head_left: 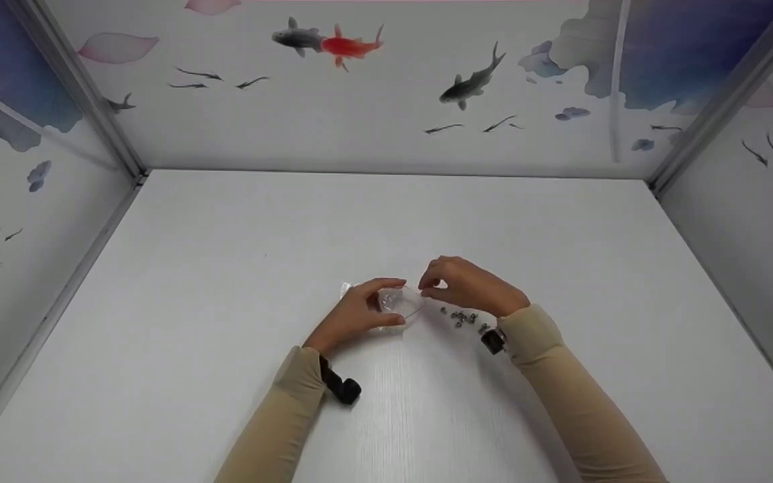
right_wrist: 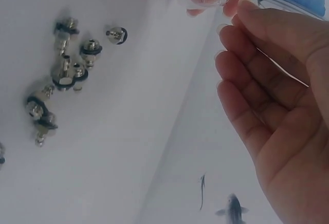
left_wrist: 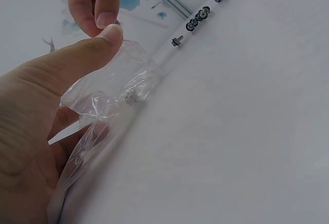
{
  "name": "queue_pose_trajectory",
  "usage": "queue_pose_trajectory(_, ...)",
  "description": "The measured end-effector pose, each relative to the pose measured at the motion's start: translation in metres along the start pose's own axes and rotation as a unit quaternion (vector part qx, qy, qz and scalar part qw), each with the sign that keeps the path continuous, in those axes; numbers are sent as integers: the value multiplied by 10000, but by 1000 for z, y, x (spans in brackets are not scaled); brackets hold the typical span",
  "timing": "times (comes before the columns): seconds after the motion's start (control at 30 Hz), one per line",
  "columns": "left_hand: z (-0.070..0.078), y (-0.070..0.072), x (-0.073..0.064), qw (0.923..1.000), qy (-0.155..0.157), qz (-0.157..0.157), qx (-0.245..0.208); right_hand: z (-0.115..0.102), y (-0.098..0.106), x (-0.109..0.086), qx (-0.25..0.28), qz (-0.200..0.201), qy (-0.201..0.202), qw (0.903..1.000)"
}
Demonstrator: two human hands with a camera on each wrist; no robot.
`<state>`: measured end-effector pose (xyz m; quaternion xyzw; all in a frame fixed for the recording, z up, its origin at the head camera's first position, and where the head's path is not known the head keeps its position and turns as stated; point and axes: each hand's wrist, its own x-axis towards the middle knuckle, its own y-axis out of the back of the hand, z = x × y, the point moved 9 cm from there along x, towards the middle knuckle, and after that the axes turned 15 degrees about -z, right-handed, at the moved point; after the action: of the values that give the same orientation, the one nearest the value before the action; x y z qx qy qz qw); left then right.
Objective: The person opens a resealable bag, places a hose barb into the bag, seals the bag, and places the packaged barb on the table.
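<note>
My left hand [head_left: 359, 308] holds a clear plastic bag [head_left: 398, 305] between thumb and fingers, which are spread around its mouth. A small blurred metallic piece [left_wrist: 132, 97] shows through the film of the bag. At the right end of the mouth, my right hand [head_left: 470, 285] pinches the bag's edge with thumb and index finger; its other fingers [right_wrist: 239, 100] are loosely bent. Several small metal fittings [right_wrist: 64, 75] with dark rings lie loose on the table, below the right hand and beside its wrist.
The white table [head_left: 386, 221] extends around both hands. Beyond its far edge stands a white panel [head_left: 386, 114] printed with fish, and similar panels close in both sides. A black wrist camera [head_left: 346, 390] hangs under the left sleeve and another [head_left: 493, 341] at the right cuff.
</note>
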<state>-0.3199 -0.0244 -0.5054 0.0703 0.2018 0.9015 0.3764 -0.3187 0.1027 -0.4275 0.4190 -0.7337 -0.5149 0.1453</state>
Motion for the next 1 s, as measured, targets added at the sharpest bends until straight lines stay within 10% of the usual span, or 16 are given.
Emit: queue_pose_trajectory(1.0,0,0,-1,10000,61,33,-29,51,-31,-15,778,-618,-1217,9876)
